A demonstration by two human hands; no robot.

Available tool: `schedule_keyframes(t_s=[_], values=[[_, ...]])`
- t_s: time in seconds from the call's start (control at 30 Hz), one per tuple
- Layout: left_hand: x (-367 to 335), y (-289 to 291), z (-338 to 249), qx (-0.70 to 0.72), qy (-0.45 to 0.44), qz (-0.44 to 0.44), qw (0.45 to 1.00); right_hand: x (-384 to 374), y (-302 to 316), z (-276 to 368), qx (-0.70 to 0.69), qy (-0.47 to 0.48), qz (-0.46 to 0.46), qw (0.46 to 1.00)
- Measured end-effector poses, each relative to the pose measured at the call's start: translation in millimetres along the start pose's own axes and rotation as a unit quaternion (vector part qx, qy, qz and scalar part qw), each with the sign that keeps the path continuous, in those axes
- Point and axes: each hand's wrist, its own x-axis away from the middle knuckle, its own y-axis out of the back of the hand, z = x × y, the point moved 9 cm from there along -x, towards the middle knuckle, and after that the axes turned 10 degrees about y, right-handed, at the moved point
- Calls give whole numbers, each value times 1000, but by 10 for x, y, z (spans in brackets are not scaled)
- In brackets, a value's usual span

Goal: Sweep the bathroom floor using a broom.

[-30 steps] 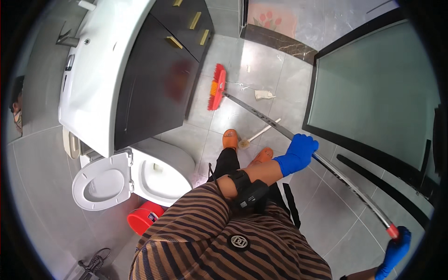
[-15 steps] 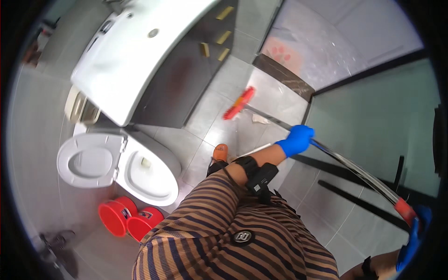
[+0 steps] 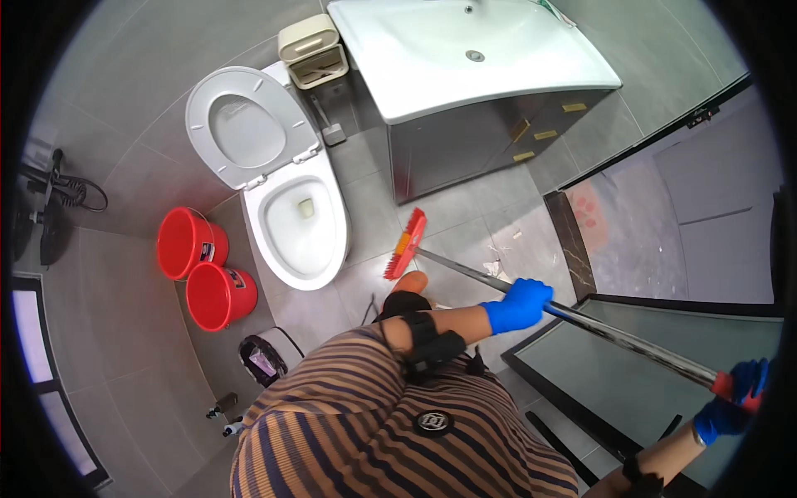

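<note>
A long-handled floor brush (image 3: pixel 465 270) slants across the view, its red and orange head (image 3: pixel 406 244) over the grey tiles near an orange slipper (image 3: pixel 411 283). Partway along the metal pole, my left hand (image 3: pixel 520 306) in a blue glove is closed round the shaft. At the far right, my right hand (image 3: pixel 735 400), also blue-gloved, grips the red end of the pole. Some fingers of that hand are in shadow near the rim. Whitish scraps (image 3: pixel 496 267) lie on the floor beside the pole.
A toilet (image 3: pixel 299 212) with raised lid stands at left, with two red buckets (image 3: pixel 217 297) and a small bin (image 3: pixel 264 358) by it. Ahead is a sink cabinet (image 3: pixel 465 149). A dark marble threshold (image 3: pixel 571 241) and a frosted glass door (image 3: pixel 664 340) lie to the right.
My view has turned left, bringing the toilet, buckets and bin further in. The brush head has come nearer the slipper; both hands stay on the pole.
</note>
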Motion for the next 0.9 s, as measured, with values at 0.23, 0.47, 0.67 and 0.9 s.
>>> schedule_keyframes(t_s=[0.23,0.47,0.67,0.9], values=[[462,906,854,5,14,-199,980,-508,-942,-1045,-49,24,95,994],[362,2274,1903,-103,65,-336,934,-847,-2012,-2311,52,38,137,988],[43,2925,2678,-51,106,-407,906,-1176,-2194,-3268,94,-46,110,988],[10,2551,2565,-26,85,-363,928,-1629,-2336,-3165,71,-55,124,988]])
